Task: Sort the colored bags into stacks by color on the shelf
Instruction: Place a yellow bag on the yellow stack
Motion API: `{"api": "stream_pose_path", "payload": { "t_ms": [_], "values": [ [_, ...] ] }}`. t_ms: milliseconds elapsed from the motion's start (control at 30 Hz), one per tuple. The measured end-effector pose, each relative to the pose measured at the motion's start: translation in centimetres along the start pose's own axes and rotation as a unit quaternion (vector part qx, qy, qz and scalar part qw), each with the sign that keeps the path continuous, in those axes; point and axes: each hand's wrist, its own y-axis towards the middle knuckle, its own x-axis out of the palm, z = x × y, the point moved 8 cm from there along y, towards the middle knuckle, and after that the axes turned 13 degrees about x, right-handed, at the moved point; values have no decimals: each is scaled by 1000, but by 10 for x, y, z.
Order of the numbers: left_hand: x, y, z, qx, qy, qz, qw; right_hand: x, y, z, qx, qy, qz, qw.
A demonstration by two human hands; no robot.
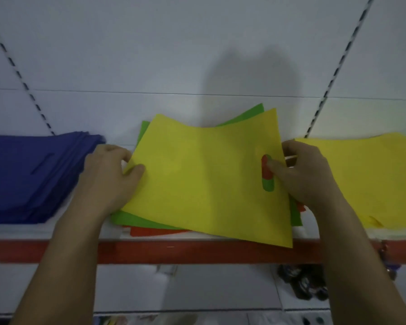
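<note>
Yellow bag (204,174), topmost on the mixed pile at the middle of the shelf (197,250), is pinched at its left edge by the left hand (108,174) and at its handle slot by the right hand (300,174).

Landmark: top yellow bag (204,179) of the middle pile.

Left of it: the gap to the blue bag stack (33,174) is filled by the left hand (110,174), which pinches the bag's left edge.

Right of it: the narrow gap to the yellow bag stack (361,179) is taken by the right hand (300,174), which grips at the handle cut-out.

Behind it: the white back panel (173,66) closes off the shelf (slotted uprights (338,66) run up it on either side).

Above it: open air, free approach from overhead.

In front of it: the red shelf lip (197,252), overhung by the bag's near right corner. The front approach is open.
</note>
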Motion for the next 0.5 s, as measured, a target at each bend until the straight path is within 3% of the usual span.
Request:
{"api": "stream_pose_path", "payload": {
  "t_ms": [200, 500],
  "values": [
    [-10, -30, 26, 8, -74, 76, 994, -11, 6, 10, -25, 90, -35, 995],
    [4, -27, 64, -6, -188, 96, 978, -58, 2, 25, -10, 188, -7, 982]
  ]
}}
